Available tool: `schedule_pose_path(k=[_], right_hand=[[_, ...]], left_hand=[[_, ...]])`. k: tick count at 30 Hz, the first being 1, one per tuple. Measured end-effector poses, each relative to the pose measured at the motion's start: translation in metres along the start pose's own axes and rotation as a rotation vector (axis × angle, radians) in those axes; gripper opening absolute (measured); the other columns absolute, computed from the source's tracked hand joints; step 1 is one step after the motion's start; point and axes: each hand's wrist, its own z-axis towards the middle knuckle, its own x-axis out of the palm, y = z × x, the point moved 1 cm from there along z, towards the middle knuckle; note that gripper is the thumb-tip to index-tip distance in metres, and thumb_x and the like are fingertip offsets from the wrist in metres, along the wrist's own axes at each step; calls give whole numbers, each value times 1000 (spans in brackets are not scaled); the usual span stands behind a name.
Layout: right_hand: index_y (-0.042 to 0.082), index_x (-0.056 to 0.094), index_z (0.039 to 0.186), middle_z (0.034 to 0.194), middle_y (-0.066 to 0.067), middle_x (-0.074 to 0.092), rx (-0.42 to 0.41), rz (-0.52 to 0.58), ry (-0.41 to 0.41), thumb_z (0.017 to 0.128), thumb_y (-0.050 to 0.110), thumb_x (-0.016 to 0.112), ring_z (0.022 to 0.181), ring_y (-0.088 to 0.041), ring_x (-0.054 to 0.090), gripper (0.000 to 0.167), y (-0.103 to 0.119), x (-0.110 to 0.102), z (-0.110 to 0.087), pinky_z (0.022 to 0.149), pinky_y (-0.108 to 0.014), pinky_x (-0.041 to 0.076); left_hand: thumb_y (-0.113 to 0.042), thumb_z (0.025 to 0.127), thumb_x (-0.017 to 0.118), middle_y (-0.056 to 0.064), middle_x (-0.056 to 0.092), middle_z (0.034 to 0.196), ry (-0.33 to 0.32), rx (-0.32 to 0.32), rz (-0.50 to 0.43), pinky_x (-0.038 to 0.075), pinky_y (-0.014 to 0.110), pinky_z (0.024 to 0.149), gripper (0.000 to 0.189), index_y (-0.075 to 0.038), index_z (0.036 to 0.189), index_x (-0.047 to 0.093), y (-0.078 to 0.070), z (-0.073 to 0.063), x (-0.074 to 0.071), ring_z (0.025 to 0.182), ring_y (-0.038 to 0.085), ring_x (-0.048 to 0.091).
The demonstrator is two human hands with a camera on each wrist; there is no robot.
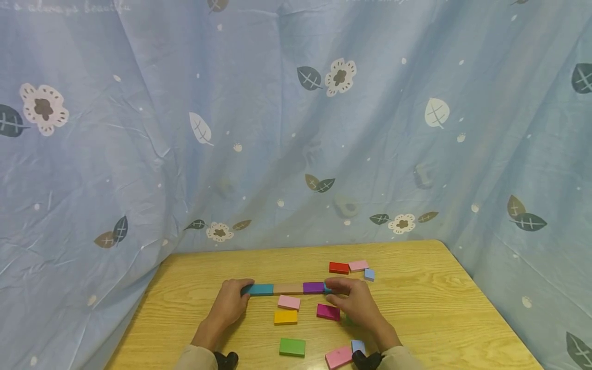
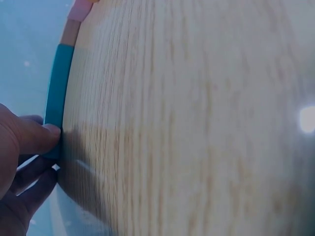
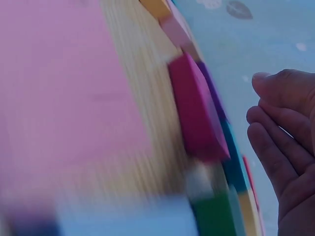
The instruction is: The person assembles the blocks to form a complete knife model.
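A straight row of blocks crosses the table, with a teal block (image 1: 260, 290) at its left end, then a tan block (image 1: 288, 289), a purple block (image 1: 313, 288) and a second teal block (image 3: 235, 156). My left hand (image 1: 231, 303) pinches the left teal block at its outer end, thumb on the near side, as the left wrist view shows with the teal block (image 2: 58, 83) upright in view. Over the row's right end is my right hand (image 1: 356, 300), fingers loosely bent. In the right wrist view nothing lies between its thumb and fingers. It partly hides the second teal block in the head view.
Nearer me lie a pink block (image 1: 289, 302), a yellow block (image 1: 285, 317), a magenta block (image 1: 328, 312), a green block (image 1: 292, 347) and a larger pink block (image 1: 339, 356). Behind the row sit a red block (image 1: 339, 267) and a small blue block (image 1: 369, 275). A curtain (image 1: 259, 205) hangs behind the table.
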Motion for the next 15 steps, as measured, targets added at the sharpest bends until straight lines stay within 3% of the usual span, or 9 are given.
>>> schedule_pose_path(k=[8, 15], right_hand=[[3, 80, 127, 126, -14, 81, 10, -30, 77, 97, 11, 83, 115, -33, 79, 31, 9, 32, 9, 99, -36, 66], [1, 79, 128, 125, -12, 81, 12, -14, 125, 96, 8, 83, 114, -29, 79, 33, 12, 50, 15, 93, -33, 68]], left_hand=[[6, 95, 78, 18, 78, 126, -2, 7, -3, 65, 56, 98, 37, -2, 131, 78, 0, 0, 1, 118, 43, 73], [6, 94, 79, 18, 79, 126, -11, 13, -4, 64, 57, 99, 37, -2, 131, 78, 1, 0, 0, 119, 43, 73]])
